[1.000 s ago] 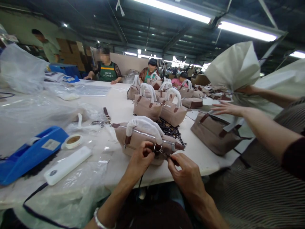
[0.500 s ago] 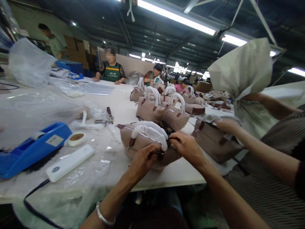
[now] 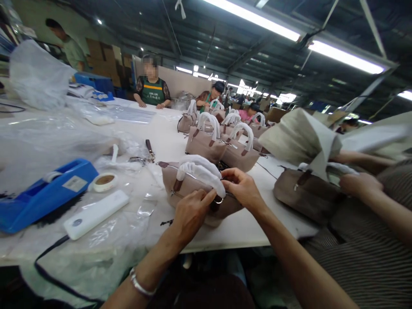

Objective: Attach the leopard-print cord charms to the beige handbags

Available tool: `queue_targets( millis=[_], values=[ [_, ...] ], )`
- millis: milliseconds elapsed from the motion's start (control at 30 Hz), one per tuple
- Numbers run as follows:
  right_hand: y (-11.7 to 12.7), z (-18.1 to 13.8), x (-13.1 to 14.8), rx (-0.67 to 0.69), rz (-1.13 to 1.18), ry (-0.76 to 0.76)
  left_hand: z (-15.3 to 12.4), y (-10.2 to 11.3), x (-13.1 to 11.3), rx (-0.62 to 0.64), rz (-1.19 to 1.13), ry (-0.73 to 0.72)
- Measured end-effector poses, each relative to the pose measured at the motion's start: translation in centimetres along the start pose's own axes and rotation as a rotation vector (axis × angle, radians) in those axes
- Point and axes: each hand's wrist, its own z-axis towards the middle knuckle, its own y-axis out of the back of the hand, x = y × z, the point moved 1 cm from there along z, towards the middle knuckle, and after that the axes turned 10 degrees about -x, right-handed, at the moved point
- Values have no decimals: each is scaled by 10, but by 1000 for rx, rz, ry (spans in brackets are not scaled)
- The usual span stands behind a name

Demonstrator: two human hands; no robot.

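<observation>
A taupe handbag [image 3: 189, 193] with brown leather trim stands at the table's front edge. Its handles [image 3: 201, 169] are wrapped in white paper. My left hand [image 3: 191, 212], closed, grips the near side of the bag where a handle meets its brown tab, beside a metal ring [image 3: 219, 200]. On the bag's right, my right hand [image 3: 243, 186] is closed in a pinch at the top edge, close against the wrapped handle; its fingertips are partly hidden. A dark cord end [image 3: 166, 222] lies by the bag's base.
Several similar handbags [image 3: 206, 143] stand behind. At left are a blue tape dispenser [image 3: 48, 193], a tape roll [image 3: 104, 182], a white corded device [image 3: 96, 214], a strap [image 3: 149, 148] and clear plastic. At right, a co-worker's hands [image 3: 362, 185] handle another bag [image 3: 302, 193] and pale wrapping [image 3: 296, 135].
My left fingers have shifted up toward the wrapped handle, uncovering the ring. My right hand has moved slightly left and up. The co-worker's pale wrapping has come down over the bag at right.
</observation>
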Motion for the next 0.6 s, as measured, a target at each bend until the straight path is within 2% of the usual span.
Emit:
queue_targets(
  millis=[133, 200, 267, 333, 467, 600],
  values=[
    [0, -8, -11, -244, -121, 11, 4, 7, 0, -43, 138, -103],
    [-1, -12, -15, -321, -174, 29, 8, 10, 1, -79, 149, -166],
    [-3, -16, -15, -294, -165, 70, 13, 11, 3, -140, 137, -203],
    [-5, -19, -12, -208, -113, 124, 18, 8, 6, -191, 122, -214],
    [-4, -22, -7, -77, -41, 203, 23, 4, 9, -202, 113, -218],
    [-1, -22, -13, -124, -40, 208, 17, 8, 3, -205, 105, -217]
  ],
)
